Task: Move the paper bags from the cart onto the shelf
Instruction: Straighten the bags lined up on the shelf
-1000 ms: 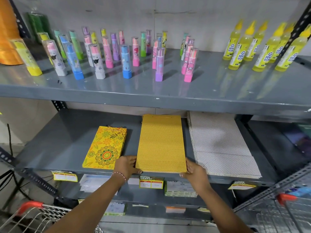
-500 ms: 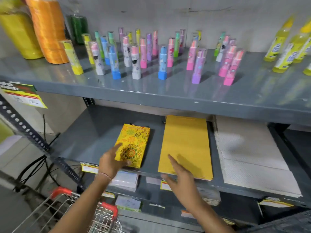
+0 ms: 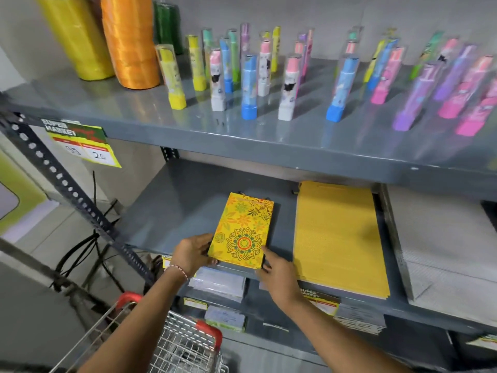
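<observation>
A stack of small yellow floral paper bags (image 3: 243, 230) lies flat on the grey middle shelf (image 3: 172, 211). My left hand (image 3: 192, 254) grips its near left corner. My right hand (image 3: 277, 274) touches its near right corner with fingers spread. To the right lies a stack of plain yellow paper bags (image 3: 338, 238), and beyond it a stack of white patterned bags (image 3: 443, 251). The wire cart (image 3: 183, 343) with red handle ends sits at the bottom, under my left arm; I cannot see bags in it.
The upper shelf (image 3: 242, 135) holds several upright coloured glue sticks (image 3: 248, 87) and yellow and orange ribbon rolls (image 3: 129, 41). A perforated shelf post (image 3: 75, 195) slants at left with cables behind. Price tags hang on the shelf edges. A lower shelf holds card packs (image 3: 217, 284).
Both hands left the plain yellow stack and moved left to the floral stack. My left hand now holds its corner and my right hand touches its other corner. The view shifted left.
</observation>
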